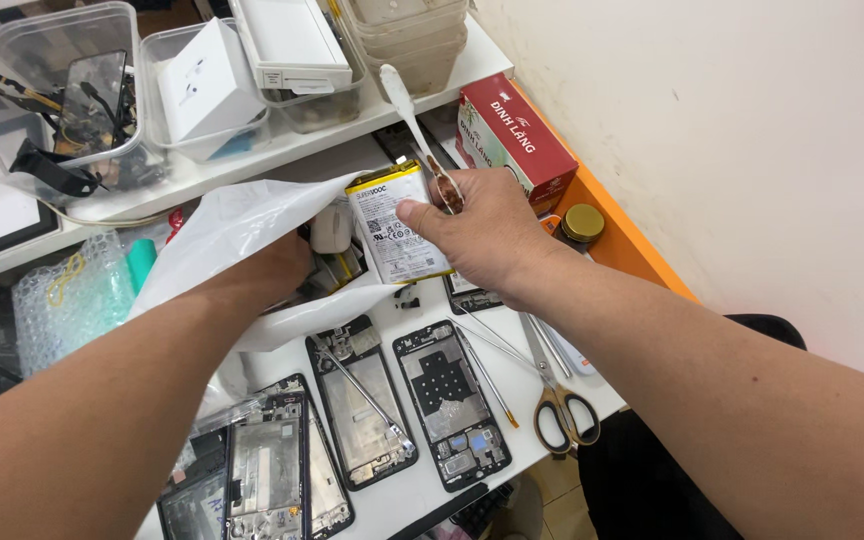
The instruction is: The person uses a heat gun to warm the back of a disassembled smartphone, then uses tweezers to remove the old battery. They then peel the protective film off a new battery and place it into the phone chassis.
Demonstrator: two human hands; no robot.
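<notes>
A person worked at a cluttered white desk (pixel 407 495), seen from above. The right hand (pixel 482 235) pinched a flat phone battery (pixel 392 225) by its upper right corner, thumb against fingers, and kept a white plastic pry tool (pixel 407 105) tucked in the same grip. The battery hung at the mouth of a white plastic bag (pixel 237 225). The left hand (pixel 272 270) was sunk inside that bag, so its fingers were hidden and it could not be told whether they were spread or closed.

Below the bag lay several stripped phone frames (pixel 450 400) in a row, with tweezers (pixel 372 400) resting on one. Scissors (pixel 557 395) lay to the right, near a red box (pixel 512 135) and a small gold-lidded jar (pixel 583 223). A shelf (pixel 282 150) behind carried clear tubs (pixel 52 90) of parts.

The step in hand looked like moving the battery between bag and desk. Any next move would need a flat, gentle grip, without bending the battery, and the pry tool's tip kept off it.
</notes>
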